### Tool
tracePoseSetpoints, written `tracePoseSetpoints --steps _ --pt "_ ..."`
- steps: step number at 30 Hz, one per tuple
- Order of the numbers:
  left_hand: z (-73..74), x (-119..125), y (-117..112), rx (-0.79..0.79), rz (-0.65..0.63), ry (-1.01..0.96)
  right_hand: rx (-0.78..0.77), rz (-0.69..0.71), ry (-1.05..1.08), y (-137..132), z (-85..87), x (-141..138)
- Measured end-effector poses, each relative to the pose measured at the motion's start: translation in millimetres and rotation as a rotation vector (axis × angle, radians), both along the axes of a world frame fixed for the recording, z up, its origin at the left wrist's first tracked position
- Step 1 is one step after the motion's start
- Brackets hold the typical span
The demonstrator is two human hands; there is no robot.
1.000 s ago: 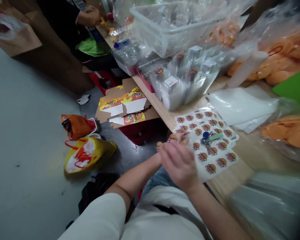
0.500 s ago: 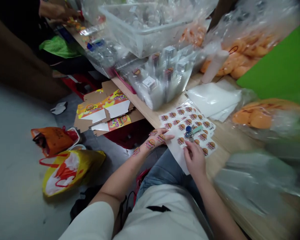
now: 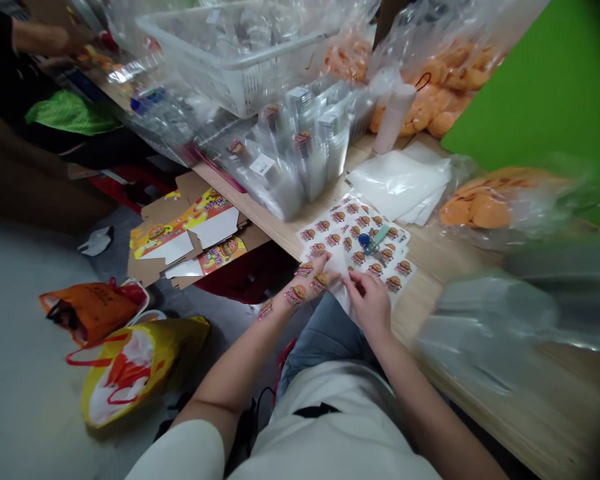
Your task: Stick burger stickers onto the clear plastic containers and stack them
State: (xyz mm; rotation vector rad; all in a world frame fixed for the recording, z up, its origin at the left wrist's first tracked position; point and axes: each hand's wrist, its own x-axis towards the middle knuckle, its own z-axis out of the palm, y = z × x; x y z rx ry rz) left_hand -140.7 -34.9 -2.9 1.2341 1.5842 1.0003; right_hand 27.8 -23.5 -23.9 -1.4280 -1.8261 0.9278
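Several burger stickers (image 3: 295,294) cling to the back of my left hand (image 3: 318,277) and to that forearm. My left fingers grip a white sticker backing sheet (image 3: 338,272), which bends up between both hands. At its right edge, the fingers of my right hand (image 3: 373,301) are pinched on the same sheet. Beneath and behind lie burger sticker sheets (image 3: 338,217) on the table. On them rests a small trinket with a blue round part and a pale green strip (image 3: 381,235). My left fingertips are partly hidden by the sheet.
Clear packets with stickers (image 3: 300,157) stand behind, beside a white plastic basket (image 3: 240,87). White plastic bags (image 3: 400,180) and bagged orange items (image 3: 485,207) lie to the right. Flat printed cartons (image 3: 180,233) and bags (image 3: 145,373) are at the left. Another person's arm (image 3: 40,39) is far left.
The backing sheet hung flat towards my lap and now curls up between my hands. My right hand has moved left to pinch it. The camera view has shifted.
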Motion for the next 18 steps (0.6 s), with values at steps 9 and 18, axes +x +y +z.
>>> tracePoseSetpoints --steps 9,18 --pt "6.8 0.3 2.7 0.080 -0.262 0.246 -0.373 -0.081 0.275 27.3 3.2 6.6" --pt "19.7 0.6 -5.0 0.342 -0.080 0.504 -0.042 -0.484 0.391 22.8 27.4 3.5"
